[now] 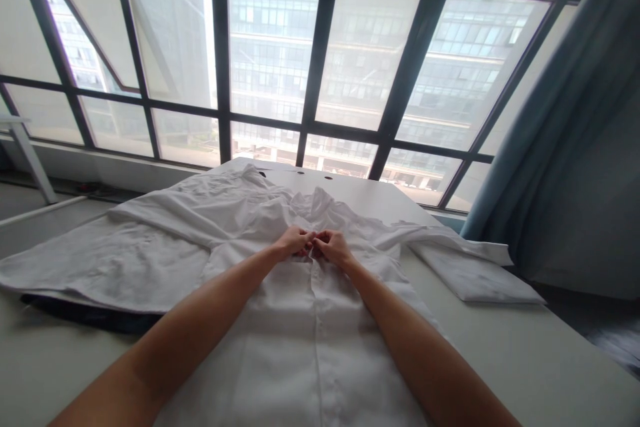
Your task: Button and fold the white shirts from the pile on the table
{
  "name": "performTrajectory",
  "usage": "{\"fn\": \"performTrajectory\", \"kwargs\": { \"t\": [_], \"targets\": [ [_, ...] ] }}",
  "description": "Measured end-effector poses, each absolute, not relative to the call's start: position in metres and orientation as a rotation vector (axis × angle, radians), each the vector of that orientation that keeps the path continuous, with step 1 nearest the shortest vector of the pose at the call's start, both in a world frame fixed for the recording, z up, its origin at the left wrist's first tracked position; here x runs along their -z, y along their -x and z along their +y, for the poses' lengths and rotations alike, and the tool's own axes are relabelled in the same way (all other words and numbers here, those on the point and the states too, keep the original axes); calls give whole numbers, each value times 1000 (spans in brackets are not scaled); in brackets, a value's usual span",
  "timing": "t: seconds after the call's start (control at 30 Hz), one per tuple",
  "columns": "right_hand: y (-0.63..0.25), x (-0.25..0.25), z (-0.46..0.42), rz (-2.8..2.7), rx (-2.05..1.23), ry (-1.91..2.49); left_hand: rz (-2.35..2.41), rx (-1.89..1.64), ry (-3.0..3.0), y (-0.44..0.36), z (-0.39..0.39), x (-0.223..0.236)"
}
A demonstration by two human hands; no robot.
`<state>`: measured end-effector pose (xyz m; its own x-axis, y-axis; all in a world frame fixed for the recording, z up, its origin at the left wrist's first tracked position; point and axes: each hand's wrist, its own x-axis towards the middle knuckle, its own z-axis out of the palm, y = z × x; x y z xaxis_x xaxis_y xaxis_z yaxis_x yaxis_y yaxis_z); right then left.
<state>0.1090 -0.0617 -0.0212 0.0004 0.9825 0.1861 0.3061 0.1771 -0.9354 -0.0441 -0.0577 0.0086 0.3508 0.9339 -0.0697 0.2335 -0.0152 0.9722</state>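
Note:
A white button-up shirt (280,327) lies front side up on the white table, its collar at the far end and its sleeves out to both sides. My left hand (296,241) and my right hand (333,247) meet over the front placket, in its upper part. Both hands pinch the shirt's front edges there, with the cloth slightly raised between the fingertips. Any button between them is too small to make out. Below the hands the placket runs straight down toward me.
Another white cloth (110,260) lies to the left, with something dark (90,313) under it. A folded white cloth (480,277) sits under the right sleeve on the white table (525,347). Windows stand behind, a blue-grey curtain (540,107) at right.

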Motion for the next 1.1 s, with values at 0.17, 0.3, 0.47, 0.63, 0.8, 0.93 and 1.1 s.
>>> {"fn": "performTrajectory", "kwargs": {
  "t": [0.17, 0.3, 0.47, 0.63, 0.8, 0.93, 1.1],
  "targets": [
    [-109, 18, -64, -1486, -938, 1266, 1156, -829, -1550, 42, -56, -6],
    [-114, 11, -66, -1463, -1044, 1316, 1115, -855, -1570, 42, -55, -4],
    [-118, 10, -66, -1469, -1139, 1259, 1036, -901, -1649, 42, -54, -2],
    [-112, 18, -62, -1515, -878, 1309, 1188, -923, -1903, 42, -55, -2],
    [-110, 24, -60, -1566, -670, 1296, 1271, -937, -1974, 41, -59, -6],
    [-114, 22, -61, -1587, -767, 1236, 1248, -903, -1934, 40, -59, -5],
    [-117, 22, -59, -1626, -800, 1225, 1226, -879, -1904, 40, -56, -1]
  ]
}}
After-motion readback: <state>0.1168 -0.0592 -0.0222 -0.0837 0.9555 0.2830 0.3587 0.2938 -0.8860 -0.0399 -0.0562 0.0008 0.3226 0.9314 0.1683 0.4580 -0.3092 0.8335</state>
